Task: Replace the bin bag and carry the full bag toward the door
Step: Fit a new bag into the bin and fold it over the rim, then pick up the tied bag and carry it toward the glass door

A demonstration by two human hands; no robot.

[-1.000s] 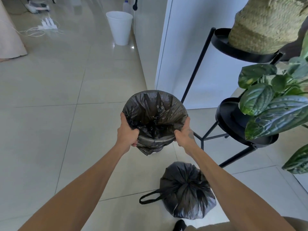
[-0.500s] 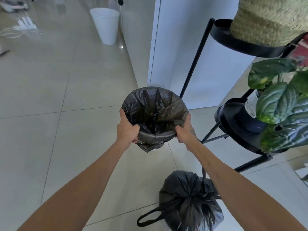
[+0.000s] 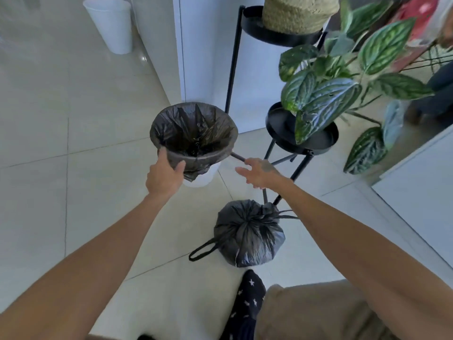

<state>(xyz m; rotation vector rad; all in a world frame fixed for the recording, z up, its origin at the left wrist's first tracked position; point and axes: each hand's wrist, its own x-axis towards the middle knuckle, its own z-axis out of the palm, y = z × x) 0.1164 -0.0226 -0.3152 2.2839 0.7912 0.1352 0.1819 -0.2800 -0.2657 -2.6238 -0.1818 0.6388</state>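
Note:
A small white bin (image 3: 204, 175) stands on the tiled floor, lined with a fresh black bag (image 3: 193, 131) folded over its rim. My left hand (image 3: 165, 176) grips the bag's folded edge at the near left of the rim. My right hand (image 3: 259, 173) hovers to the right of the bin, fingers apart, holding nothing. The full black bag (image 3: 247, 234), tied at the top with a loop handle sticking out left, sits on the floor close to my foot.
A black metal plant stand (image 3: 304, 138) with big green leaves (image 3: 323, 99) crowds the right side. A woven basket (image 3: 296, 13) sits on its upper tier. A second white bin (image 3: 110, 25) stands far left by a white wall corner (image 3: 181, 69).
My right hand has let go of the bin's rim and pulled back to the right, opening. The left hand stays on the rim. The view has tilted down and shifted.

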